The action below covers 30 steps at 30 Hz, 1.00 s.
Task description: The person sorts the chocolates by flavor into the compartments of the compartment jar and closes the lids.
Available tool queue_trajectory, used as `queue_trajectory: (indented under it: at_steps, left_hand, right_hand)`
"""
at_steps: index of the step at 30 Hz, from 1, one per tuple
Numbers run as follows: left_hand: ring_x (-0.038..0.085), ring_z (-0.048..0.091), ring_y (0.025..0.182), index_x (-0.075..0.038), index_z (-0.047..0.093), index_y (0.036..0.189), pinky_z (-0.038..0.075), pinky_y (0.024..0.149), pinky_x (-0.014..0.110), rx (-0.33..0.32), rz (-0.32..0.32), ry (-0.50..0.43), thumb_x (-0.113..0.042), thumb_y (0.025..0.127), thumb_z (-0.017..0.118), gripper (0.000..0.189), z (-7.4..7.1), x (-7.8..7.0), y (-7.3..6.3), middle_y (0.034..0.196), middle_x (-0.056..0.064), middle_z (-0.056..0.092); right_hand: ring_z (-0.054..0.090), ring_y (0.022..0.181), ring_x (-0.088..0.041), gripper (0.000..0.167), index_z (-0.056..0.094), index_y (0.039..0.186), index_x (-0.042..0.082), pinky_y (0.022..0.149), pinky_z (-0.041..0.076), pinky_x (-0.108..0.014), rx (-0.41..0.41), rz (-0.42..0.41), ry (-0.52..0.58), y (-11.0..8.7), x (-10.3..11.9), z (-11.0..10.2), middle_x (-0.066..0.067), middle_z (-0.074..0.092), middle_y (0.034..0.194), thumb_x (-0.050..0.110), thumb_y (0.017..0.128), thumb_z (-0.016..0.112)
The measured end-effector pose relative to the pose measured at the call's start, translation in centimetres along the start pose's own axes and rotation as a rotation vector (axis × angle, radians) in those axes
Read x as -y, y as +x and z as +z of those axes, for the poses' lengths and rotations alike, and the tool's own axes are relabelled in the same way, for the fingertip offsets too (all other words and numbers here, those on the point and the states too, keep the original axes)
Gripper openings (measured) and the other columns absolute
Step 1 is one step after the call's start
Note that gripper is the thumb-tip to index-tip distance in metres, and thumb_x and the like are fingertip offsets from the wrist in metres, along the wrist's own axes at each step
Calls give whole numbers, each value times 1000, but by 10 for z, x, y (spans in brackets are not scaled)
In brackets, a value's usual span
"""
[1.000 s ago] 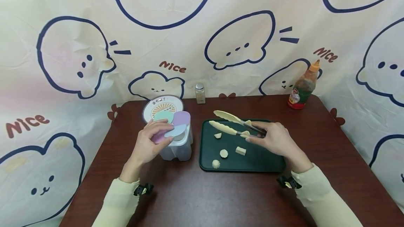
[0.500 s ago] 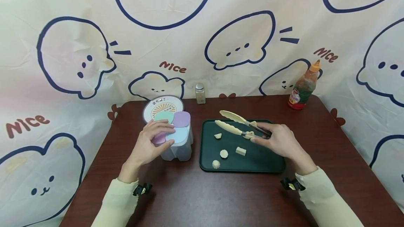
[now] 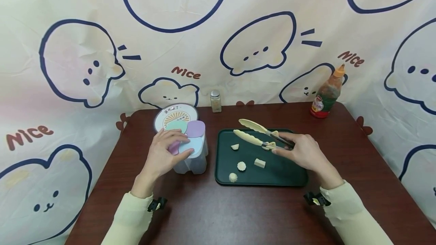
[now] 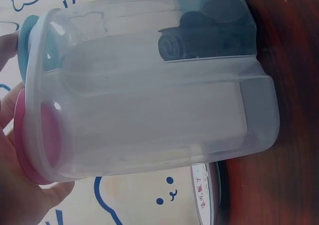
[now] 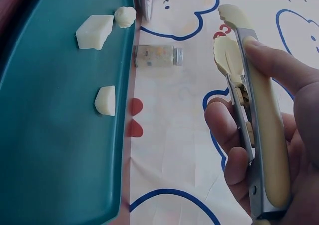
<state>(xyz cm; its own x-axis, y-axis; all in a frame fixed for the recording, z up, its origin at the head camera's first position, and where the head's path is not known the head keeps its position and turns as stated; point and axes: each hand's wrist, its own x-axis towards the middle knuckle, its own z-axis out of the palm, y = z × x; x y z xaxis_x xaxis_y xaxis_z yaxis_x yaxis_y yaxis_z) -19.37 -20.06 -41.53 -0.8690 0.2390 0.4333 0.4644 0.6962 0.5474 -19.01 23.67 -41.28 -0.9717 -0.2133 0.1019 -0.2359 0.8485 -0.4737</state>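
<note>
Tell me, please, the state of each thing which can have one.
Container: upright
Lids: down, left hand over them
Tongs: spread open, held by right hand
Tray: flat, bearing pale pieces
Plate: propped up, tilted
Shaker: upright, capped
Bottle: upright, nozzle on

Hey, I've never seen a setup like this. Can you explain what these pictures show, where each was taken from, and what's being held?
There's no machine here, just a person's two bare hands. The wide picture was taken from the head, looking forward and down; the two close ones were taken from the left and right wrists. The left hand rests on the lids of a see-through container. The right hand holds tongs, tips apart, over a dark green tray with small pale pieces on it. The container and tray sit on a brown table. Farther back are a plate, a small jar and a sauce bottle.
</note>
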Motion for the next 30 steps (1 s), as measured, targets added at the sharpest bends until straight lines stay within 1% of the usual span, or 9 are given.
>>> queue_trajectory:
  at_steps: [4, 7, 11, 14, 16, 22, 25, 30]
  left_hand:
    - [22, 57, 122, -25, 77, 102, 20, 120, 62, 2, 27, 40, -39, 74, 86, 32, 0, 0, 1, 122, 2, 71]
    - [23, 56, 120, -24, 77, 101, 24, 117, 62, 0, 37, 50, -36, 75, 85, 30, 1, -2, 1, 121, 2, 70]
    - [23, 57, 116, -24, 77, 98, 31, 114, 59, -30, 28, 64, -39, 75, 85, 29, 3, -6, 2, 117, 1, 71]
    - [21, 58, 114, -24, 76, 95, 34, 113, 57, -53, 13, 82, -42, 74, 86, 30, 5, -10, 3, 114, 0, 71]
    - [21, 58, 113, -24, 76, 96, 36, 111, 57, -55, 6, 88, -43, 73, 87, 31, 5, -11, 4, 113, -1, 71]
    - [20, 55, 111, -27, 78, 102, 41, 101, 50, -14, -20, 106, -45, 74, 85, 34, 4, -13, 6, 113, -2, 69]
    - [19, 54, 111, -28, 78, 103, 41, 101, 49, 2, -17, 117, -45, 74, 85, 34, 3, -14, 7, 112, -2, 67]
    - [19, 53, 111, -28, 78, 105, 39, 101, 48, 30, 10, 124, -44, 76, 84, 33, 2, -12, 7, 110, -2, 65]
  right_hand:
    - [49, 64, -15, 67, 64, 134, 13, 50, 35, -27, 3, 4, -5, 0, -1, -1, 4, 53, 62, 56, 83, 74]
    - [48, 63, -15, 66, 64, 134, 14, 50, 35, -27, 4, 6, -4, 1, -1, -1, 4, 53, 62, 55, 83, 74]
    - [48, 60, -14, 65, 64, 133, 13, 49, 34, -27, -2, 5, 0, 1, -1, -2, 4, 55, 64, 53, 83, 75]
    - [48, 60, -13, 65, 65, 133, 13, 48, 34, -27, -1, 0, -1, 2, -3, -2, 4, 57, 66, 55, 83, 75]
    - [49, 60, -12, 67, 64, 133, 13, 48, 35, -26, 3, 4, -5, 1, -4, -2, 4, 58, 67, 56, 83, 74]
    - [48, 57, -13, 69, 63, 134, 13, 46, 34, -26, 8, 14, -5, 1, -10, 0, 4, 57, 65, 57, 82, 74]
    - [48, 57, -13, 69, 63, 135, 14, 46, 34, -26, 14, 18, -2, 1, -11, 1, 4, 57, 65, 57, 82, 74]
    - [49, 59, -13, 68, 62, 135, 13, 46, 35, -26, 19, 20, 2, 1, -12, 1, 4, 58, 67, 56, 83, 74]
